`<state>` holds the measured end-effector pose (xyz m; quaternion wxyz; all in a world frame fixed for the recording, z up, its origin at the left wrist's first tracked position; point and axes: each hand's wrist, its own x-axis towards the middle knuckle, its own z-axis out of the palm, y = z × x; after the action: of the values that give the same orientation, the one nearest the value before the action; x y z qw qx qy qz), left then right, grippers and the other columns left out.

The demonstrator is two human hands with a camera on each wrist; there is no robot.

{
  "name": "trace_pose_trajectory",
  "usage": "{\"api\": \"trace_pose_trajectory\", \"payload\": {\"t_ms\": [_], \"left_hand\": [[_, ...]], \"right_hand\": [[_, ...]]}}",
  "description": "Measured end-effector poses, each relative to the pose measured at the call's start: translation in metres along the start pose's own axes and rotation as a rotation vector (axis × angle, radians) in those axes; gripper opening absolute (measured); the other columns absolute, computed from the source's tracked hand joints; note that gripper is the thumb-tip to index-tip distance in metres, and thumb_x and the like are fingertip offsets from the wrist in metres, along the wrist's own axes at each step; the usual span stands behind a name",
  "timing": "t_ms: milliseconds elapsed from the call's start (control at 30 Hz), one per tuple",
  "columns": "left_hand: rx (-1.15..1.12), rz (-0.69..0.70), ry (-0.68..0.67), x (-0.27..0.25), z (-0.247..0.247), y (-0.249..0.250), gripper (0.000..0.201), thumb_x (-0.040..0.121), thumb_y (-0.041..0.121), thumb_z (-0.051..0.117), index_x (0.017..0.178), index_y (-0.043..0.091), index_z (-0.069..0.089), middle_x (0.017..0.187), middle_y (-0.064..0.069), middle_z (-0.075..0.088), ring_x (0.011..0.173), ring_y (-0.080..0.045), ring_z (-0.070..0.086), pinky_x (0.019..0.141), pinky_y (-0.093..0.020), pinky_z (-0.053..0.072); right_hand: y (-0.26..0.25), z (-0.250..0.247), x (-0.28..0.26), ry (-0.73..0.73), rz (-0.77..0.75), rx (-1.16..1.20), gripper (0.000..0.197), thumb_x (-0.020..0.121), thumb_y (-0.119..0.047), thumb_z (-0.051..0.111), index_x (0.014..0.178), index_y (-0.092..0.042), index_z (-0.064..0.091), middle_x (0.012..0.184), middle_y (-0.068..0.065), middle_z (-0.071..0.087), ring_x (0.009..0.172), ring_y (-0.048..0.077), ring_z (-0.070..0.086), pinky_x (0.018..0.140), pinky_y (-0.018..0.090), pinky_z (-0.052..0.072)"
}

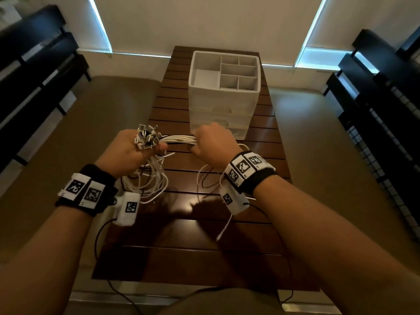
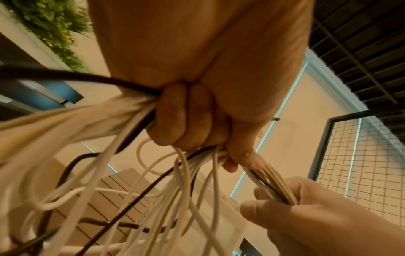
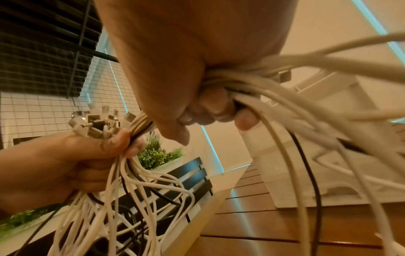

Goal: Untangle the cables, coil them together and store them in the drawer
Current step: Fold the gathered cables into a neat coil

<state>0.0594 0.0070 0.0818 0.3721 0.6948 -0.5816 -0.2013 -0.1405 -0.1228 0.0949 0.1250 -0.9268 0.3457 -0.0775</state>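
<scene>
The left hand (image 1: 127, 148) has a closed grip on the cables (image 1: 179, 140), plug ends gathered above the fist and loops hanging below. Coiling looks partly done. The right hand (image 1: 211, 142) grips the straight run just beside it. The drawer unit (image 1: 223, 114) behind on the worktop (image 1: 204, 235) stays shut; storing remains.

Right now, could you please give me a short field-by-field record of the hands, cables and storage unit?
left hand: grips the cable bundle near its plug ends
right hand: grips the same bundle further along
loose loops: hang below the left hand over the slatted wooden table
drawer unit: white, behind the hands, drawers look closed
top tray: divided compartments
</scene>
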Motion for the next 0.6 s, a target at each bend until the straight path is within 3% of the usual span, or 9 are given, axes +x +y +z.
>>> {"api": "trace_pose_trajectory", "payload": {"t_ms": [100,233,367,500,600], "left_hand": [[0.008,-0.011,0.029,-0.002,-0.004,-0.005,0.022,0.090,0.032,0.078,0.089,0.011,0.080,0.080,0.000,0.076,0.070,-0.001,0.069,0.062,-0.009,0.047],[0.017,-0.048,0.050,-0.010,-0.014,-0.019,0.022,0.092,0.030,0.077,0.088,0.009,0.080,0.079,-0.005,0.076,0.065,-0.003,0.067,0.060,-0.010,0.045],[-0.001,-0.105,0.060,-0.012,-0.010,-0.031,0.028,0.092,0.039,0.074,0.088,0.013,0.081,0.083,-0.007,0.078,0.076,-0.016,0.073,0.069,-0.022,0.053],[0.031,-0.097,0.081,-0.011,-0.013,-0.024,0.024,0.094,0.033,0.074,0.084,0.012,0.080,0.074,0.000,0.074,0.065,-0.006,0.066,0.057,-0.008,0.042],[0.028,-0.101,0.124,-0.012,-0.019,-0.025,0.021,0.094,0.032,0.075,0.084,0.014,0.079,0.070,0.009,0.073,0.065,-0.002,0.065,0.063,-0.015,0.046]], "right_hand": [[0.022,0.006,-0.004,-0.043,0.041,-0.037,0.014,0.091,-0.033,0.062,0.097,-0.024,0.072,0.078,0.001,0.062,0.076,0.027,0.060,0.066,0.033,0.040],[0.058,0.006,-0.015,-0.043,0.179,-0.071,0.021,0.090,-0.023,0.061,0.106,-0.021,0.075,0.095,0.009,0.073,0.091,0.034,0.067,0.074,0.037,0.050],[0.058,0.003,-0.013,0.027,0.188,0.002,0.018,0.092,-0.023,0.060,0.099,-0.018,0.075,0.078,0.004,0.063,0.078,0.029,0.060,0.068,0.034,0.045],[0.067,0.006,-0.012,0.042,0.176,-0.088,0.014,0.093,-0.025,0.061,0.098,-0.020,0.072,0.080,0.002,0.063,0.079,0.028,0.061,0.069,0.032,0.040],[0.084,0.007,-0.014,0.044,0.234,-0.142,0.010,0.094,-0.025,0.063,0.097,-0.019,0.071,0.083,0.003,0.066,0.087,0.032,0.067,0.070,0.034,0.043]]}}
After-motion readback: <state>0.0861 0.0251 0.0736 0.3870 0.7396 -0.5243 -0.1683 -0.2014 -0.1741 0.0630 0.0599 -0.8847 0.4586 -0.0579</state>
